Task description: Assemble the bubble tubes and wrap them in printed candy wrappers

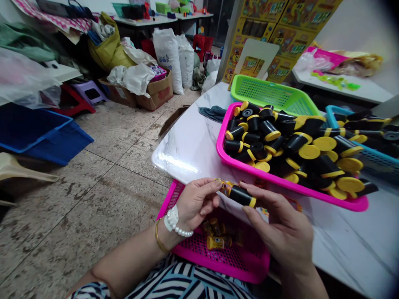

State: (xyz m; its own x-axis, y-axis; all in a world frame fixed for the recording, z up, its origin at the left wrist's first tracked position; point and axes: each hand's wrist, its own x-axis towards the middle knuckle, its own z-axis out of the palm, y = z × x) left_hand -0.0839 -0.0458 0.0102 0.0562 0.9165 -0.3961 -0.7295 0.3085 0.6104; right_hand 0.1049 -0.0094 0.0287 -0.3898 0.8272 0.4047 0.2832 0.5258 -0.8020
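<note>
In front of me, my right hand (280, 224) grips a small black canister (240, 195) with a yellow cap between thumb and fingers. My left hand (199, 199) pinches a yellow printed label (226, 187) that meets the canister's other end; how much of it is stuck on, I cannot tell. Just beyond the hands, a pink basket (289, 185) is heaped with black canisters with yellow caps. Below the hands, a second pink basket (224, 266) holds several yellow-wrapped canisters (215, 242). More printed labels lie partly hidden behind my right hand.
The white marbled table (183, 149) also bears a green basket (274, 93), a blue basket (374, 155) of black canisters and a dark cloth (213, 113). Yellow printed boxes (280, 37) are stacked behind. On the floor left are a blue bin (62, 141) and cartons (156, 93).
</note>
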